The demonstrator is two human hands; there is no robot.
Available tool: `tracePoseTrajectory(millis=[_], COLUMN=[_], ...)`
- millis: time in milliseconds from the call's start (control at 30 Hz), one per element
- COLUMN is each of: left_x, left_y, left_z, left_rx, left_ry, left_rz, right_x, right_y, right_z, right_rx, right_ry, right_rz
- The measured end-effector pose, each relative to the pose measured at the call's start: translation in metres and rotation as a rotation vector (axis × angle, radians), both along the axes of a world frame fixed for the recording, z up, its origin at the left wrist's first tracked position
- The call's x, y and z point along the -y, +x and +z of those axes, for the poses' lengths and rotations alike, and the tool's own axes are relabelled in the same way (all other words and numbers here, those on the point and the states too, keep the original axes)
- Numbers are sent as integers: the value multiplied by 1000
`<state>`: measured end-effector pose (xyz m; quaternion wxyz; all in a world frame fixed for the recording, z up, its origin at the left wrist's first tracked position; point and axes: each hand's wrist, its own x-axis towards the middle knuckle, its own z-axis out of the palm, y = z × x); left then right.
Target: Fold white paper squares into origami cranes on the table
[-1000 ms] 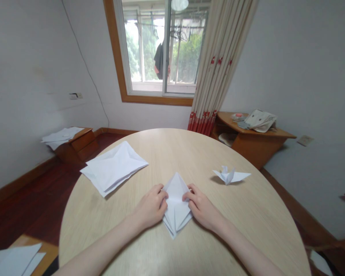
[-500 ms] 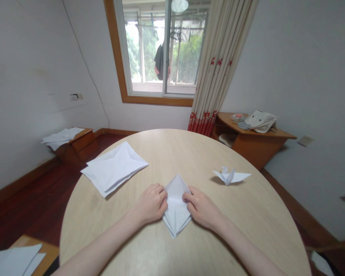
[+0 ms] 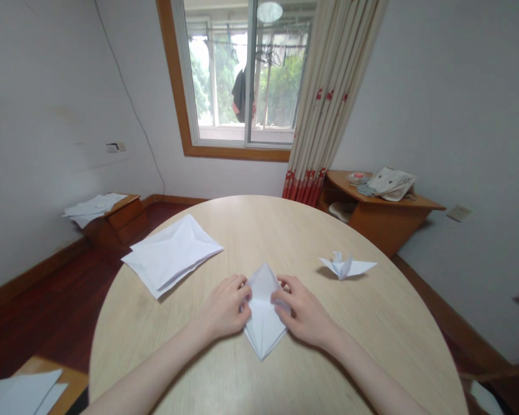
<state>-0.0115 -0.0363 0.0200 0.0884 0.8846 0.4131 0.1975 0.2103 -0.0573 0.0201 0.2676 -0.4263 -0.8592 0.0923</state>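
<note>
A white folded paper (image 3: 263, 331), diamond-shaped with one point away from me and one toward me, lies on the round table. My left hand (image 3: 228, 305) grips its left edge, fingers curled and thumb on the side. At the opposite edge, my right hand (image 3: 305, 308) holds the paper with bent fingers resting on its upper face and thumb lower down. Creases run down the near half, and its side corners are partly hidden by my fingers. To the right of my hands sits a folded paper crane (image 3: 341, 267) with wings spread.
A stack of creased white paper sheets (image 3: 173, 251) lies on the left of the pale round table (image 3: 268, 230). Beyond it stand a small cabinet (image 3: 127, 216) with papers and a corner desk (image 3: 384, 222) with a cloth bag (image 3: 391, 183). More sheets (image 3: 21, 392) rest at lower left.
The near flaps of the folded paper lie closer together and flatter. My right fingers have shifted slightly inward over the paper and spread a little; my left hand has barely moved.
</note>
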Motion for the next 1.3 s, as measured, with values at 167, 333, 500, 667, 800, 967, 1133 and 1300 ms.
tracePoseTrajectory(millis=[167,333,500,667,800,967,1133,1300], left_x=[-1,-1,-1,0,4,12,17,18], left_y=[-1,-2,-3,-3,-4,-1,5,7], left_z=[1,4,2,-2,1,8,6,-1], left_rx=[-15,-38,-29,67,197,249,241,178], left_ry=[32,68,92,188,315,340,287,233], left_rz=[8,1,-8,-44,-49,-152,-237,-231], right_x=[3,5,2,3,4,3,0,0], right_y=[8,11,11,11,9,7,5,5], right_z=[11,13,10,15,14,9,6,7], right_rx=[-61,26,140,180,165,208,224,262], right_ry=[92,179,260,262,268,274,264,221], right_rz=[91,135,131,126,149,183,187,177])
